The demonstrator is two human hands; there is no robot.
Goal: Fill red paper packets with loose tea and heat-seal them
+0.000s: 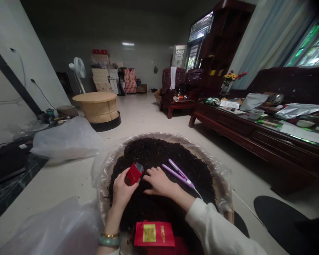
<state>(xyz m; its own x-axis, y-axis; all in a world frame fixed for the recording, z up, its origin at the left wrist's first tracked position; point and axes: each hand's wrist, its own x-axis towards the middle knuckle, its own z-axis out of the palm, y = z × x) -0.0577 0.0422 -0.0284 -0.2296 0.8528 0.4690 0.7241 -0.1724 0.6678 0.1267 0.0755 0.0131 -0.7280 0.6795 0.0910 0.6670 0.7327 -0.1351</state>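
My left hand (122,193) grips a small red packet (133,174), its open top showing a silver lining. My right hand (158,182) lies on a heap of dark loose tea leaves (159,156), fingers apart and holding nothing. Just beyond those fingers, a purple flat iron (179,174) rests on the leaves, its white cord trailing toward the lower right. The leaves fill a large round tray (225,209) lined with clear plastic. A red packet with a gold label (154,233) sits at the near edge, close to my left wrist.
A long dark wooden table (255,131) on the right holds silver foil bags, papers and small items. A loose plastic sheet (66,140) lies on the floor at left. Beyond stand a round wicker table (95,106), a white fan (78,71) and stacked cartons.
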